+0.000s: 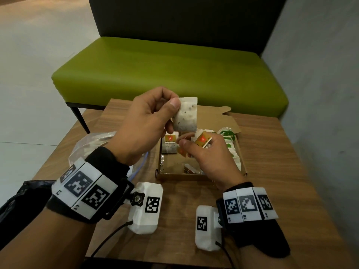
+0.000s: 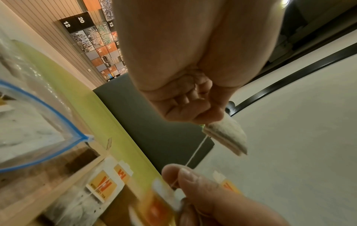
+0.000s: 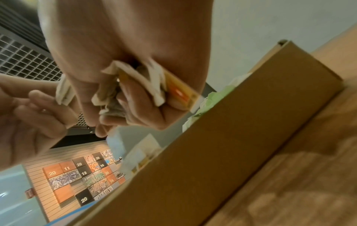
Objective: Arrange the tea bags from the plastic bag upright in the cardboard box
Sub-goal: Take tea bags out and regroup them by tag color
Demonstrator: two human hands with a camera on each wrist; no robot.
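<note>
My left hand [image 1: 143, 123] pinches one tea bag [image 1: 186, 115] by its top corner, above the cardboard box [image 1: 180, 176], so its string [image 2: 195, 152] hangs free. My right hand [image 1: 206, 154], over the box, clutches a bunch of bags [image 3: 135, 85] and nips that string, probably to untangle it. Plastic bag [image 1: 91, 144] lies left of the box on the worktop [image 1: 272, 152].

Wooden table [image 1: 272, 152], green bench [image 1: 174, 74] with dark backrest [image 1: 174, 20] behind, numbered wall panels [image 3: 85, 172]

Showroom lounge, green bench [image 1: 171, 74], numbered sample wall [image 3: 85, 172]
</note>
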